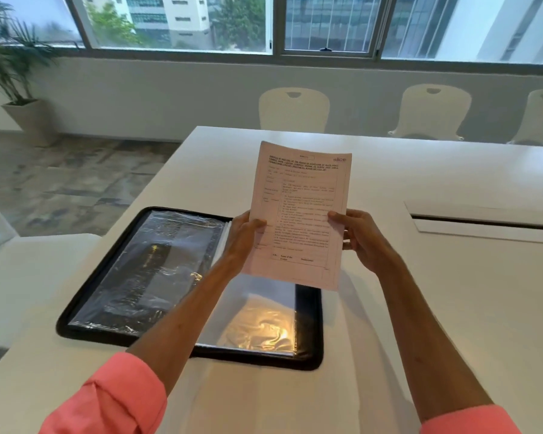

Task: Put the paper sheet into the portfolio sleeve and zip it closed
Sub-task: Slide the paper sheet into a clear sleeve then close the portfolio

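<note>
We have the paper sheet [298, 214] up in the air, printed side facing us, held upright and slightly curved. It hangs over the right half of the portfolio [76, 308], and we can't see it touching.

The left hand [243, 239] pinches the sheet's left edge, thumb on the front and the other fingers hidden behind the page. The right hand [358, 236] pinches the right edge the same way, its fingers [350, 242] curled round the margin.

The portfolio lies unzipped and spread flat on the white surface [420, 308], black zip border all around. A clear sleeve [257, 321] on its right side shines under the light.

Beyond the far edge we see white chairs [293, 109], a window [182, 23] and a potted plant [7, 67] at the left.
</note>
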`<state>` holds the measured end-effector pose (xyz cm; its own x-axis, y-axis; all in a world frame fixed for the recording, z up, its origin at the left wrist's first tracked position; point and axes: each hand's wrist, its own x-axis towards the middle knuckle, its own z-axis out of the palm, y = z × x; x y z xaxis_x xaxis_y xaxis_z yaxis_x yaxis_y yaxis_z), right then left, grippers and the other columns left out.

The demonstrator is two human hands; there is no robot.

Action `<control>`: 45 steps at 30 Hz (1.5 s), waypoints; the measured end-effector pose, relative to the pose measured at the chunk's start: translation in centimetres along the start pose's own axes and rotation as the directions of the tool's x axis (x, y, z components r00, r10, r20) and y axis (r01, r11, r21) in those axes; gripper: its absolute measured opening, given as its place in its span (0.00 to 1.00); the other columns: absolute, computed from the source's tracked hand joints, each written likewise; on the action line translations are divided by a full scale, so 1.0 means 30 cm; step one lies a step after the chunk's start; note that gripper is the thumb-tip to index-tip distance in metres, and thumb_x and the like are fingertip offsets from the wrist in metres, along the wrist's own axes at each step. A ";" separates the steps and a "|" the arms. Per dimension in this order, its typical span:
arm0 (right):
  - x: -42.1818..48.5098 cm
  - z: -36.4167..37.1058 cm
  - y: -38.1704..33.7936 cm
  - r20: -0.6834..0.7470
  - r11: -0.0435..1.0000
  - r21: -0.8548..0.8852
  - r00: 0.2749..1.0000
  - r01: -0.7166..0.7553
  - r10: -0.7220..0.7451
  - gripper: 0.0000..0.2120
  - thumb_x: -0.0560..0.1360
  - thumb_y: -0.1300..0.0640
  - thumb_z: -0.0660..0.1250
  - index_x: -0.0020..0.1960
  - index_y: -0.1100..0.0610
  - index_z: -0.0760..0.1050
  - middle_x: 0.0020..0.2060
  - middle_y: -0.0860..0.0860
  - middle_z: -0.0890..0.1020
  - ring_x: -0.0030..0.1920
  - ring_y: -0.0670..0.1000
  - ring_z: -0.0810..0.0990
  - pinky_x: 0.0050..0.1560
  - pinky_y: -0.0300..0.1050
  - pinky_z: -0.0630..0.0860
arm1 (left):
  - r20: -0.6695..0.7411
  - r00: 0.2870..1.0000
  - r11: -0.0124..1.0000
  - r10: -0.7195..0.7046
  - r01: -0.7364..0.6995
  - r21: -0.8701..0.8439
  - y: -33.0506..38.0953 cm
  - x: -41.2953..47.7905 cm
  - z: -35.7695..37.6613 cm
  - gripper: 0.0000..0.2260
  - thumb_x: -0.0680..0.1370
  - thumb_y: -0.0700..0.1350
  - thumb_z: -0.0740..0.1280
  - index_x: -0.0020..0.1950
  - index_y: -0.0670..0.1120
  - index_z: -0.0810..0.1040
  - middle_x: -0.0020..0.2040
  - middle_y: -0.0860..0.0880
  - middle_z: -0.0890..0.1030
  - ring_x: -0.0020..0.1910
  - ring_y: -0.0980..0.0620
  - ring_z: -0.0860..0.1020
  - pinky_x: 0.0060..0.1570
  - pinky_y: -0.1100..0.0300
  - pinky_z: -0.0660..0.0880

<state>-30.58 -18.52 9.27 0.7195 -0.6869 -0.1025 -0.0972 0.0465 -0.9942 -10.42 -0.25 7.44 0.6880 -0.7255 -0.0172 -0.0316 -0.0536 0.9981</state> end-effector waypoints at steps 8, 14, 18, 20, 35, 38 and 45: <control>0.104 0.126 0.028 0.086 0.995 -0.088 0.995 -0.051 0.058 0.14 0.83 0.52 0.72 0.65 0.58 0.84 0.55 0.58 0.90 0.56 0.64 0.89 0.57 0.64 0.85 | -0.016 0.995 0.994 -0.103 0.103 0.033 -0.071 0.039 -0.155 0.14 0.83 0.40 0.65 0.64 0.51 0.86 0.55 0.51 0.90 0.54 0.46 0.89 0.54 0.47 0.84; 0.136 0.177 0.058 0.147 0.989 -0.089 0.981 -0.116 0.128 0.15 0.82 0.53 0.73 0.66 0.60 0.83 0.55 0.58 0.90 0.56 0.62 0.89 0.54 0.58 0.85 | 0.009 0.990 0.990 -0.139 0.139 0.039 -0.095 0.034 -0.222 0.14 0.85 0.39 0.63 0.58 0.57 0.83 0.54 0.56 0.87 0.51 0.56 0.86 0.46 0.61 0.79; 0.158 0.197 0.059 0.202 0.983 -0.067 0.963 -0.168 0.179 0.18 0.81 0.53 0.74 0.67 0.60 0.81 0.57 0.60 0.89 0.57 0.63 0.89 0.58 0.63 0.85 | 0.014 0.988 0.987 -0.152 0.151 0.052 -0.125 0.057 -0.259 0.13 0.85 0.40 0.64 0.58 0.56 0.84 0.54 0.56 0.88 0.53 0.54 0.86 0.51 0.55 0.79; 0.168 0.206 0.060 0.203 0.981 -0.087 0.961 -0.174 0.188 0.17 0.81 0.55 0.75 0.67 0.61 0.81 0.56 0.60 0.89 0.57 0.62 0.89 0.57 0.63 0.85 | 0.020 0.990 0.988 -0.142 0.141 0.069 -0.129 0.069 -0.271 0.12 0.85 0.41 0.64 0.58 0.57 0.83 0.54 0.56 0.88 0.54 0.53 0.86 0.52 0.53 0.79; 0.175 0.093 0.056 -0.359 0.994 0.087 0.933 0.070 -0.034 0.05 0.83 0.56 0.72 0.57 0.56 0.83 0.47 0.56 0.90 0.45 0.56 0.91 0.38 0.51 0.87 | -0.090 0.990 0.917 0.104 -0.060 0.395 -0.201 0.187 -0.258 0.16 0.84 0.39 0.64 0.69 0.52 0.78 0.65 0.53 0.84 0.64 0.52 0.81 0.68 0.44 0.78; 0.174 0.087 0.071 -0.473 0.978 0.184 0.881 0.099 0.000 0.04 0.84 0.57 0.70 0.58 0.53 0.81 0.49 0.55 0.89 0.48 0.54 0.90 0.40 0.52 0.88 | 0.053 0.989 0.765 0.138 -0.140 0.629 -0.235 0.191 -0.233 0.22 0.82 0.37 0.66 0.75 0.52 0.75 0.78 0.51 0.72 0.76 0.48 0.71 0.74 0.46 0.72; 0.187 0.086 0.095 -0.592 0.954 0.283 0.800 0.096 0.095 0.08 0.84 0.59 0.70 0.63 0.53 0.80 0.54 0.56 0.88 0.52 0.55 0.88 0.43 0.57 0.89 | 0.280 0.947 0.447 0.156 -0.320 0.835 -0.270 0.212 -0.174 0.30 0.83 0.42 0.65 0.85 0.50 0.65 0.87 0.49 0.61 0.86 0.46 0.57 0.83 0.45 0.56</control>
<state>-25.05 -20.37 5.77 0.1592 -0.9747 -0.1568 0.1711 0.1837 -0.9680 -1.98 -0.86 -0.43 0.4437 -0.8878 0.1222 -0.8399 -0.3644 0.4021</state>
